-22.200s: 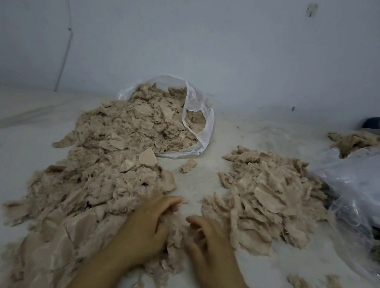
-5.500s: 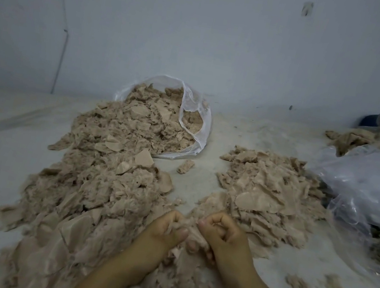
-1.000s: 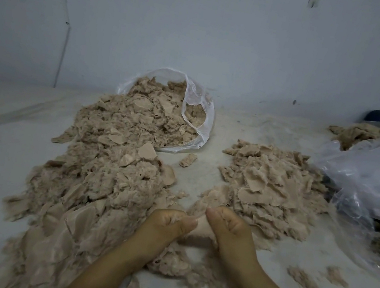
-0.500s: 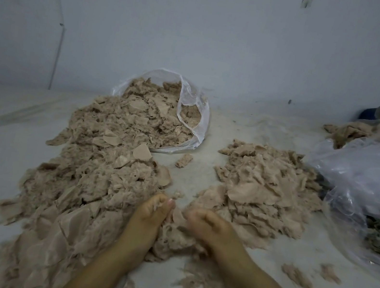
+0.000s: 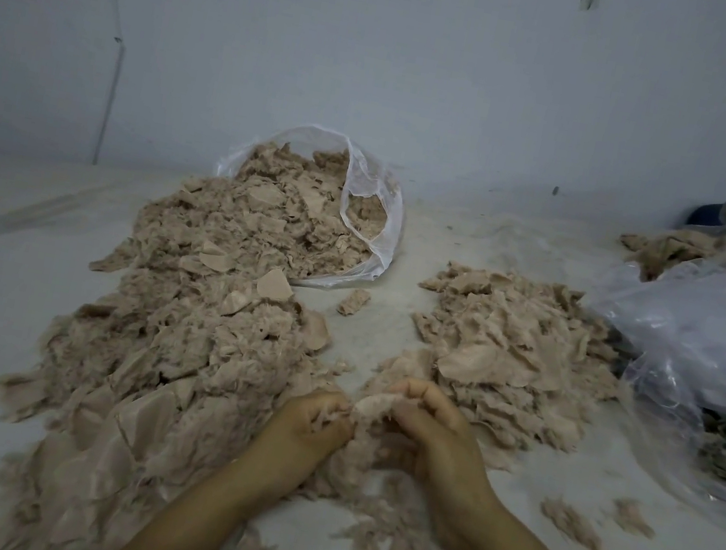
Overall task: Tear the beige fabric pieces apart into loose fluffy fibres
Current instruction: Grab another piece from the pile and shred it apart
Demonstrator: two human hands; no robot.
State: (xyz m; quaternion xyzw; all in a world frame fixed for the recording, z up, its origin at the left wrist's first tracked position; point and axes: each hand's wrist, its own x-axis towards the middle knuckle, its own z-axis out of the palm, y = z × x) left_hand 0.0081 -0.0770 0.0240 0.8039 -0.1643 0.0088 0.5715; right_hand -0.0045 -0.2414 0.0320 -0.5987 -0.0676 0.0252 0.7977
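Fabric piece (image 5: 372, 405) pinched between left hand (image 5: 308, 422) and right hand (image 5: 435, 430) | soft, light, likely easily torn | best gripped at opposite edges

Two hands, the left hand (image 5: 305, 424) and right hand (image 5: 434, 437), share one beige fabric piece (image 5: 372, 406). Beyond the fingers lie two big heaps, the left heap (image 5: 195, 332) and right heap (image 5: 516, 360), and two clear plastic bags, one far left (image 5: 370, 208), one right (image 5: 707, 345).

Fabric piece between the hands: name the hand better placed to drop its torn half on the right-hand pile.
Right. The right hand pinches the fabric piece beside the right-hand pile; the left hand would probably have to cross over.
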